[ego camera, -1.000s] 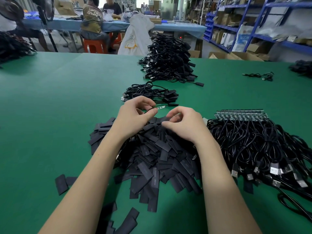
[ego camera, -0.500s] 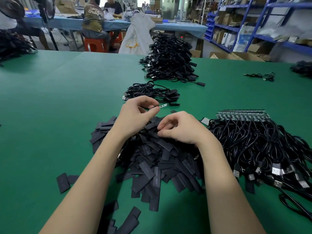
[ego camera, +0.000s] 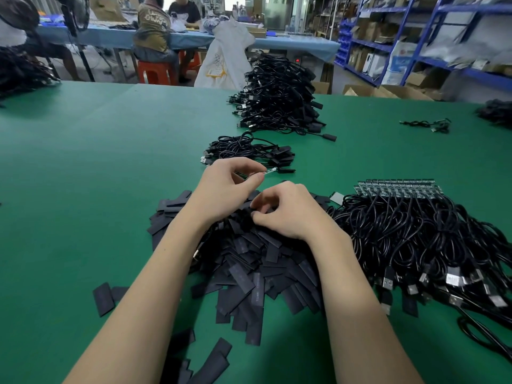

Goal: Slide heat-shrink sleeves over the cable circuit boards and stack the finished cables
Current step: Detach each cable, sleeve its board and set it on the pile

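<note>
Heap of black heat-shrink sleeves [ego camera: 249, 261] on the green worktop [ego camera: 83, 189], right hand [ego camera: 288, 212] atop it with fingers curled pinching a sleeve, left hand [ego camera: 227, 187] just beyond pinching a small circuit board [ego camera: 270, 171], small stack of finished cables [ego camera: 249, 151] behind, unsleeved cables [ego camera: 415, 234] right of the heap.

A sleeve heap [ego camera: 249, 261] lay before the person, unfinished cables [ego camera: 432, 245] to its right, finished stacks [ego camera: 249, 151] behind it.

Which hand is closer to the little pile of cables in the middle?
Left. The left hand sits just below the small cable pile; the right hand is lower, on the sleeves.
</note>
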{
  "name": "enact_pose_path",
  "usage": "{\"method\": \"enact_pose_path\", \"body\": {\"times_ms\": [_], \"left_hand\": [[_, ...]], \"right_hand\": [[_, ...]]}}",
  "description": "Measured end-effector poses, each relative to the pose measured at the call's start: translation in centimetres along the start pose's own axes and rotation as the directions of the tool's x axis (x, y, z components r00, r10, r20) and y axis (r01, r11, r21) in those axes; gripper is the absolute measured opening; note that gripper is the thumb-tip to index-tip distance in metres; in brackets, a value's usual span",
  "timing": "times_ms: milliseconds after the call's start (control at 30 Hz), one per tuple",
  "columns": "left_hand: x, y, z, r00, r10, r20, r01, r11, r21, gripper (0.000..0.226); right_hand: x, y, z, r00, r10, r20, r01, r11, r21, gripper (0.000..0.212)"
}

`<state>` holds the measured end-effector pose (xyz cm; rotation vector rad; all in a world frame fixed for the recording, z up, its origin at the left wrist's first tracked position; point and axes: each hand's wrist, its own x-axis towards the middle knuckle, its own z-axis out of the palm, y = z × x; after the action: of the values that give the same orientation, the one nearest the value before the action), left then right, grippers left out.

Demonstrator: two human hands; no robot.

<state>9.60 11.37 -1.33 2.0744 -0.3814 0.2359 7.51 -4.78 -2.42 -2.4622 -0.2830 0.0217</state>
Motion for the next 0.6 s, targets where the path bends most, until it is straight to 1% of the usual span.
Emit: {"method": "enact_pose_path", "body": {"times_ms": [67,133,200,233,267,333,367,400,467,600], "left_hand": [[0.0,0.1,-0.1,1.000,0.004,0.000,-0.004,1.000,-0.007,0.011],[0.1,0.2,-0.3,1.000,-0.003,0.002,0.003,1.000,-0.027,0.010],[0.0,0.2,-0.4,1.000,-0.013,0.012,0.014,0.998,-0.060,0.009],[0.0,0.3,-0.4,1.000,-0.016,0.023,0.018,0.997,-0.081,0.009],[-0.1,0.4,-0.3,0.999,-0.015,0.041,0.020,0.994,-0.108,0.009],[-0.3,0.6,-0.1,0.997,-0.008,0.076,0.021,0.985,-0.170,0.010],[-0.3,0.8,0.1,0.996,-0.003,0.088,0.021,0.979,-0.204,0.010],[-0.3,0.9,0.2,0.995,0.001,0.096,0.022,0.972,-0.236,0.011],[-0.3,1.0,0.3,0.994,0.006,0.106,0.023,0.962,-0.272,0.011],[-0.4,1.0,0.0,0.992,0.006,0.129,0.032,0.957,-0.287,0.011]], "right_hand": [[-0.2,0.3,-0.4,0.998,0.001,-0.059,0.006,0.993,0.121,0.012],[-0.4,0.7,-1.1,0.992,0.058,-0.112,-0.025,0.961,0.276,0.014],[-0.6,1.1,-1.9,0.978,0.133,-0.160,-0.061,0.918,0.391,0.017],[-0.7,1.1,-2.1,0.973,0.161,-0.167,-0.064,0.878,0.475,0.018],[-0.7,1.0,-2.3,0.972,0.179,-0.151,-0.060,0.813,0.579,0.018],[-0.7,0.6,-2.4,0.981,0.178,-0.077,-0.059,0.652,0.756,0.015],[-0.8,0.3,-2.3,0.986,0.161,-0.041,-0.064,0.593,0.803,0.013],[-0.8,0.1,-2.1,0.989,0.144,-0.015,-0.069,0.559,0.827,0.013],[-0.8,-0.2,-1.9,0.991,0.131,0.004,-0.074,0.531,0.844,0.013],[-1.0,-0.2,-2.4,0.991,0.124,0.047,-0.101,0.471,0.876,0.016]]}}
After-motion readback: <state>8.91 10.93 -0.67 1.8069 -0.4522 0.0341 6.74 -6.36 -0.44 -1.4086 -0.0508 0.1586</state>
